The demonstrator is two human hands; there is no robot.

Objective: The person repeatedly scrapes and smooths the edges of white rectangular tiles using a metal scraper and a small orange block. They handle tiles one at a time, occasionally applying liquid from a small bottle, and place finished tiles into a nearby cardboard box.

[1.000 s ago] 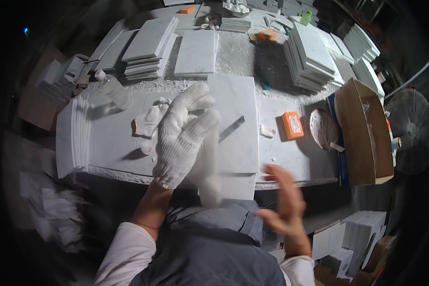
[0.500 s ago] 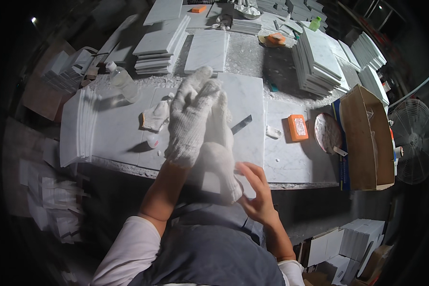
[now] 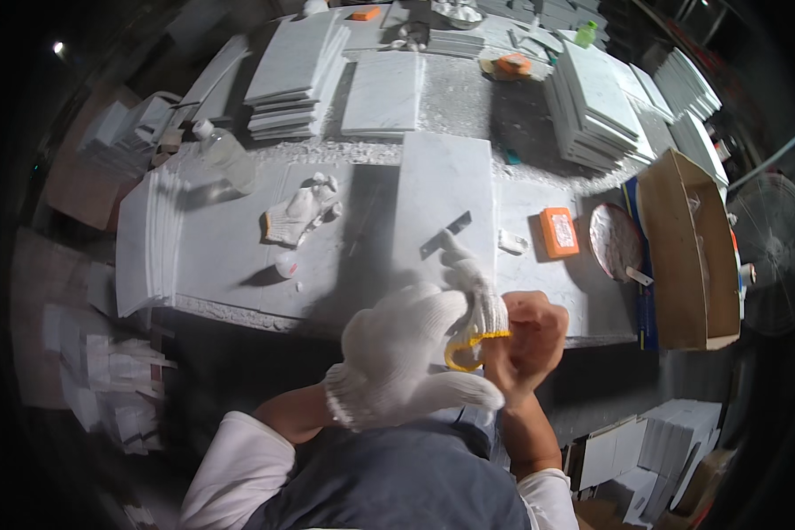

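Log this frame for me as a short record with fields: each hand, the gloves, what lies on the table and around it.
Left hand: left hand in a white glove, beside the loose glove; grip unclear
Right hand: right hand bare, at the loose glove's yellow cuff
Second glove: crumpled glove lying left of the white slab
On slab: dark strip
Table right: orange block, cardboard box
Table left: clear bottle
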